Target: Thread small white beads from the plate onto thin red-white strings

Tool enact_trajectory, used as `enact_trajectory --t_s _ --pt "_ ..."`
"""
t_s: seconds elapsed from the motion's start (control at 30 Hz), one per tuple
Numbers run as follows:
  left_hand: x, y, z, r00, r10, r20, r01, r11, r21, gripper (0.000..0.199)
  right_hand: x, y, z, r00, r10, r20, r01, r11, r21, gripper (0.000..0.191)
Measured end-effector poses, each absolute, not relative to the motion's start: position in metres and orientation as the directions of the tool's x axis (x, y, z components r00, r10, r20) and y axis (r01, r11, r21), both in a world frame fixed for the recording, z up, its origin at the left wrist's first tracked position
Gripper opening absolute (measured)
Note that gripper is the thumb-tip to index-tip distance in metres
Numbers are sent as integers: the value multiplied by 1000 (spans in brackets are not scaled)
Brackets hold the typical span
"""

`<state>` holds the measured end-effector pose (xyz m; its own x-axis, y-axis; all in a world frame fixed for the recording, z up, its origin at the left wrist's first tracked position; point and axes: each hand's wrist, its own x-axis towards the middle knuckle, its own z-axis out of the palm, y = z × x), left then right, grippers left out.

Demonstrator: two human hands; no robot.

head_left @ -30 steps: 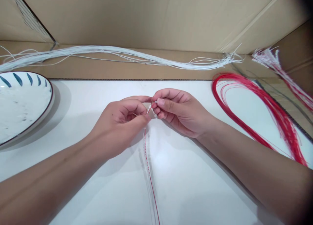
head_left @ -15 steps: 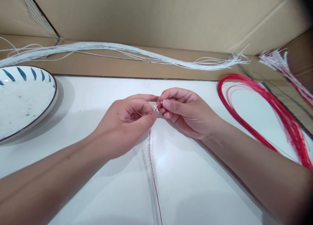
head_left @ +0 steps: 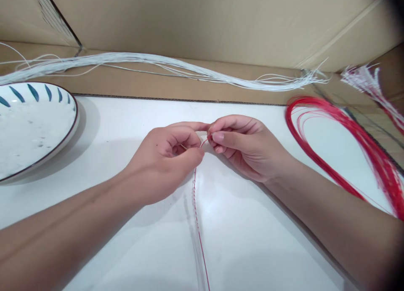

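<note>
A thin red cord runs up the white tabletop from the near edge, with a stretch of white winding or twist along its upper part. My left hand is closed, pinching the cord between thumb and curled forefinger. A short red and white end passes from there to my right hand, whose thumb and fingertips pinch it. The fingertips of both hands almost meet, and the exact tip of the cord is hidden between the right fingers.
A white plate with blue leaf marks stands at the left. Behind, a bundle of white cords lies along the cardboard. A looped bundle of red cords is at the right, near a red and white bundle.
The pale bit that showed at my right fingertips is now covered by them. Both hands keep their pinch. The whole view has shifted slightly, so things sit a little farther right.
</note>
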<state>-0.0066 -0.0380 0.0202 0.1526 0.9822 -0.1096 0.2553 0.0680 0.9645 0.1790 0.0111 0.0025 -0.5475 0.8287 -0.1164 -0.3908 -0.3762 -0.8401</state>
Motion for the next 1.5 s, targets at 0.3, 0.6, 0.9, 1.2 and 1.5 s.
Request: enact_trajectory --t_s 0.3,0.6,0.9,1.2,1.5 --pt "-7 -38 22 166 978 -126 281 76 957 19 178 9 3 -524 843 -118 -349 -340 -873 12" --pt "-8 -39 22 165 980 -114 287 62 956 17 177 9 2 -537 834 -127 -343 -354 -870 9" --pt "-8 -39 20 175 979 -101 267 52 962 17 176 8 5 -545 828 -134 -280 -330 -902 8" --pt "-8 -39 18 153 984 -90 283 43 958 18 177 7 5 -557 824 -98 -320 -323 -891 10" --pt "-9 -38 18 145 984 -103 317 52 947 19 178 9 4 -576 810 -110 -285 -326 -901 9"
